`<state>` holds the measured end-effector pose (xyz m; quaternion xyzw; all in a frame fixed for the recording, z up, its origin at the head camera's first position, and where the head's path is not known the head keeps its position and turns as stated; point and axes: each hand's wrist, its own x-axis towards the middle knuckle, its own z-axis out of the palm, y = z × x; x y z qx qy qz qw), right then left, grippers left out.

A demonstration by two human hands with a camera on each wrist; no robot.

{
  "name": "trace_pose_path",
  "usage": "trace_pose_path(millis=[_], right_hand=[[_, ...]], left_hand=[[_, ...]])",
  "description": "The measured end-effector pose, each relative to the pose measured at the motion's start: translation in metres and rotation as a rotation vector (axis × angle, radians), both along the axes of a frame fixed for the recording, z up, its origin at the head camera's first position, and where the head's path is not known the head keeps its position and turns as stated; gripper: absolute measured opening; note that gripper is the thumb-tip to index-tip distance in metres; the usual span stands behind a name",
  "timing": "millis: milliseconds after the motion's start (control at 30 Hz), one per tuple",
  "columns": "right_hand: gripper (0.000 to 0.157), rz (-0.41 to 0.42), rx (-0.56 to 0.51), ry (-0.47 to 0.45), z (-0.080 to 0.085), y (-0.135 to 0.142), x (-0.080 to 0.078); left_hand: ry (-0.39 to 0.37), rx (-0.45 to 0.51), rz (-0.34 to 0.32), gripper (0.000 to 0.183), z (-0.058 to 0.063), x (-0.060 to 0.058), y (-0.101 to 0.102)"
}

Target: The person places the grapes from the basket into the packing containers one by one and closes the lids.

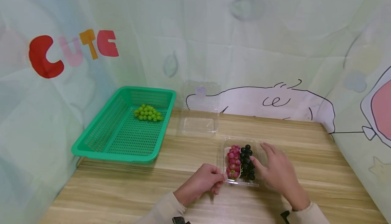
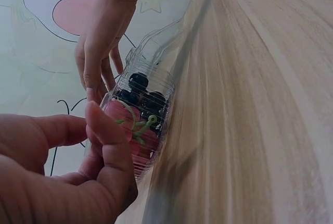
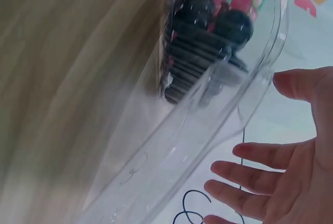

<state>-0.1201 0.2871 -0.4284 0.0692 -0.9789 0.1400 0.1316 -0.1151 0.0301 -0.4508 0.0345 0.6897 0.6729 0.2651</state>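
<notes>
A clear plastic clamshell box [image 1: 242, 183] sits on the wooden table with its lid [image 3: 166, 146] folded out to the right. Inside, a bunch of red grapes [image 1: 233, 163] lies on the left, beside a bunch of black grapes [image 1: 246, 163]. At the box's near left corner, my left hand [image 1: 207, 179] pinches the rim between thumb and finger. My right hand [image 1: 278, 169] is over the right side of the box with its fingers spread. In the right wrist view its thumb is at the clear rim, and nothing is in its grasp.
A green plastic basket [image 1: 114, 157] stands at the left, holding a bunch of green grapes [image 1: 148, 113]. Behind the box, a second clear clamshell [image 1: 200, 125] has its lid raised against the printed cloth backdrop [image 1: 201, 20]. The cloth encloses the table [image 1: 128, 183] at the back and sides.
</notes>
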Motion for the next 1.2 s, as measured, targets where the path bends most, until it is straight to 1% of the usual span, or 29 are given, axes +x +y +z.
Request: trace_pose_path(millis=[167,300,433,600,867,1033,1200], right_hand=[[0.062,-0.009,-0.026,0.012,0.001,0.008,-0.005],[0.055,-0.018,-0.05,0.005,0.005,0.013,-0.009],[0.053,-0.027,-0.074,-0.008,0.009,0.014,-0.01],[0.052,-0.038,-0.098,-0.013,0.009,0.017,-0.011],[0.051,-0.048,-0.134,-0.049,0.01,0.02,-0.01],[0.043,-0.067,-0.128,-0.051,0.011,0.022,-0.007],[0.038,-0.094,-0.122,-0.088,0.013,0.024,-0.004]], left_hand=[[-0.004,-0.012,0.002,0.018,-0.001,0.0,0.0],[-0.011,-0.013,0.002,0.019,-0.002,0.0,0.001],[-0.009,-0.014,0.004,0.018,-0.002,0.0,0.001],[-0.007,-0.012,0.006,0.017,-0.002,0.0,0.001],[-0.013,-0.016,0.003,0.016,-0.002,0.0,0.001],[-0.011,-0.019,0.003,0.016,-0.002,0.0,0.001],[-0.009,-0.026,0.0,0.016,0.0,0.0,0.0]])
